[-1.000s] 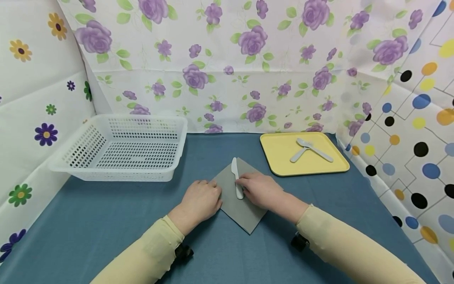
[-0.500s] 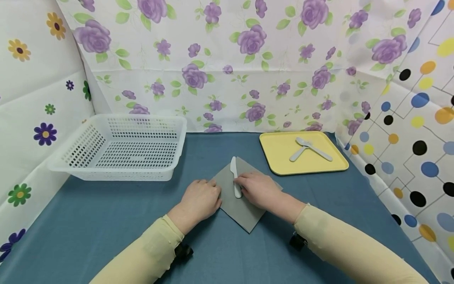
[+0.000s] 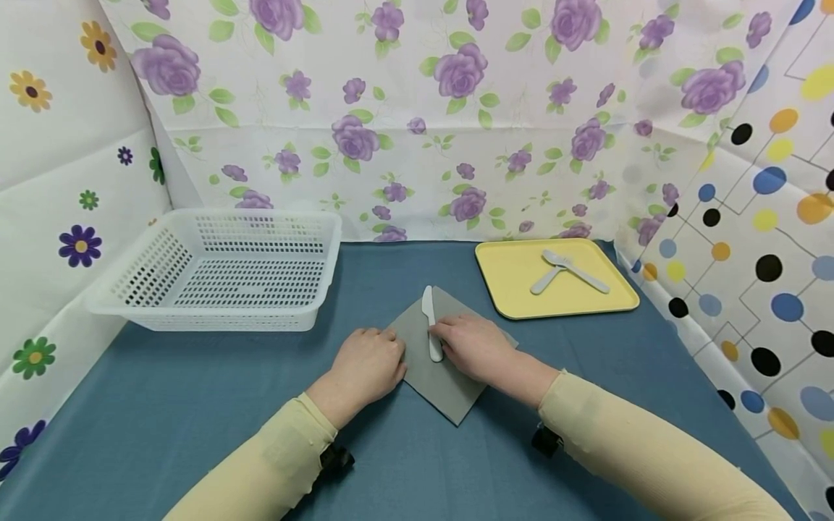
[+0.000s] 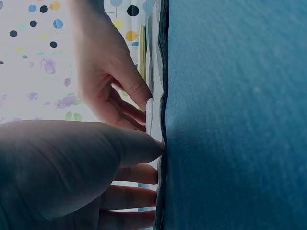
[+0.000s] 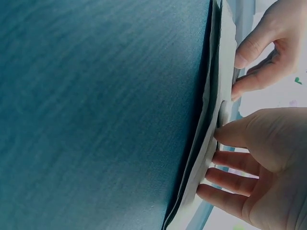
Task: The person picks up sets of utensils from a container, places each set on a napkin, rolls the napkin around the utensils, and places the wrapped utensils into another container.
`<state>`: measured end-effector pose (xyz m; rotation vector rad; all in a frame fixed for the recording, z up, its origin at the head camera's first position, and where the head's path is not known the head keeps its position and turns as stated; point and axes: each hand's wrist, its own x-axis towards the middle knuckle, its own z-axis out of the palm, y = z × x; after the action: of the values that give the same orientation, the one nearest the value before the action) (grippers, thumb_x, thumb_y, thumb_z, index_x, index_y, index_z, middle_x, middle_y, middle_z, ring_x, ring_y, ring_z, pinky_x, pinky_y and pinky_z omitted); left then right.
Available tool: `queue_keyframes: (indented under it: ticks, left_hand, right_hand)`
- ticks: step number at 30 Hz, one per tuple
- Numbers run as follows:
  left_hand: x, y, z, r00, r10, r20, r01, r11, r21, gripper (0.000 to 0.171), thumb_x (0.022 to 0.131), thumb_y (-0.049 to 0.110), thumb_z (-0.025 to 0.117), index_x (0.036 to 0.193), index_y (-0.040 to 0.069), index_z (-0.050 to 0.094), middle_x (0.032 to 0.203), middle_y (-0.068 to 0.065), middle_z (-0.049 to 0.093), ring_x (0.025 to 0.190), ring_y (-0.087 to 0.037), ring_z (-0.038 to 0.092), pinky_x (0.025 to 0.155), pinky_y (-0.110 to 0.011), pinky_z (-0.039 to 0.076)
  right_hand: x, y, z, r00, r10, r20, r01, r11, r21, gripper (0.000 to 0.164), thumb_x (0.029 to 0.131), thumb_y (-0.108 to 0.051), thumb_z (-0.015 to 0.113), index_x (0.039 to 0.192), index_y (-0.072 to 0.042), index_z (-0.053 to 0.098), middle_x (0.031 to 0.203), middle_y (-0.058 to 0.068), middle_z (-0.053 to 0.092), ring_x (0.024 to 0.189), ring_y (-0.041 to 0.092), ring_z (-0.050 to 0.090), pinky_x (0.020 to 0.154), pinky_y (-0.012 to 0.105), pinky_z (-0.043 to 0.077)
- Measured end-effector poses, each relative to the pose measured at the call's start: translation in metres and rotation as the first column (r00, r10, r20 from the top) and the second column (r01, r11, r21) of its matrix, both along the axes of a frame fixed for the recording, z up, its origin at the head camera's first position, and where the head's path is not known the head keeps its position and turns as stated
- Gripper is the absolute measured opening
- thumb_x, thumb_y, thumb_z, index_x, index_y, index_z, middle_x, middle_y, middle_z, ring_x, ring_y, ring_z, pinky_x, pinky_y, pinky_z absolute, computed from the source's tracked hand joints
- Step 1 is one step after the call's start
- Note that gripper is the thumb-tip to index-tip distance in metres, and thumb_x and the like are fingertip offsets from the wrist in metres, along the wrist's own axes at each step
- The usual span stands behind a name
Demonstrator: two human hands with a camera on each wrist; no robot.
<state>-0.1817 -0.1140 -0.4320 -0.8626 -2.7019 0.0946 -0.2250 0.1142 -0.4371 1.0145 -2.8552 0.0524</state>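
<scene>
A grey napkin (image 3: 449,383) lies as a diamond on the blue tablecloth, with a white plastic knife (image 3: 428,307) lying along its upper part. My left hand (image 3: 384,354) sits at the napkin's left corner, thumb and curled fingers pinching its edge (image 4: 162,72). My right hand (image 3: 456,340) rests on the napkin to the right of the knife, with its fingers stretched out and its thumb tip against the knife handle (image 4: 149,115). In the right wrist view, that hand (image 5: 259,158) lies flat along the napkin (image 5: 206,129).
A yellow tray (image 3: 515,289) at the back right holds a white fork and spoon (image 3: 568,271), crossed. A white perforated basket (image 3: 221,271) stands at the back left. Flower- and dot-patterned sheets wall in the table on three sides.
</scene>
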Motion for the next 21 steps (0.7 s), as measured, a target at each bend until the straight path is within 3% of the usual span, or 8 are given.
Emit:
queue_keyframes:
  ticks: [21]
  left_hand:
    - [-0.0016, 0.0002, -0.0015, 1.0, 0.012, 0.022, -0.012, 1.0, -0.013, 0.023, 0.098, 0.033, 0.087, 0.093, 0.012, 0.079, 0.086, -0.005, 0.066, 0.079, -0.026, 0.071, 0.079, -0.044, 0.062]
  right_hand:
    - [-0.0012, 0.0003, 0.0016, 1.0, -0.006, 0.025, 0.006, 1.0, -0.014, 0.033, 0.106, -0.013, 0.077, 0.139, -0.011, 0.073, 0.131, 0.009, 0.074, 0.115, 0.028, 0.073, 0.093, 0.044, 0.062]
